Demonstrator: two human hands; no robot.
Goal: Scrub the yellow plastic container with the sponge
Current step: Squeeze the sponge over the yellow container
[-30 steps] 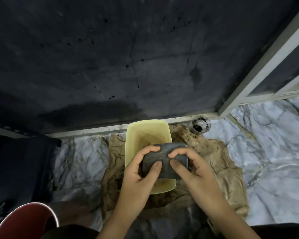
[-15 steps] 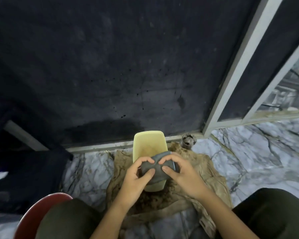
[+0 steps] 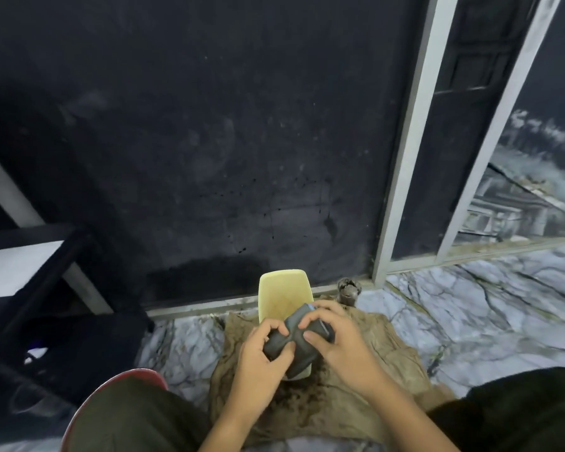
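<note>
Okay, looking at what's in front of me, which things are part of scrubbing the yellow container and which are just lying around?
Part of the job:
yellow plastic container
dark grey sponge, held by left hand and right hand

Just lying about:
stained brown cloth under the container
small dirty cup by the wall
red round object near your left knee

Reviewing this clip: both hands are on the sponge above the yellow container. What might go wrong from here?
1. Both the left hand and the right hand grip the dark sponge, so nothing steadies the yellow container; scrubbing may push it along the brown cloth.
2. The cloth looks soiled near the container's base, and grime could transfer back.
3. A small dirty cup stands close behind and might get knocked.
</note>
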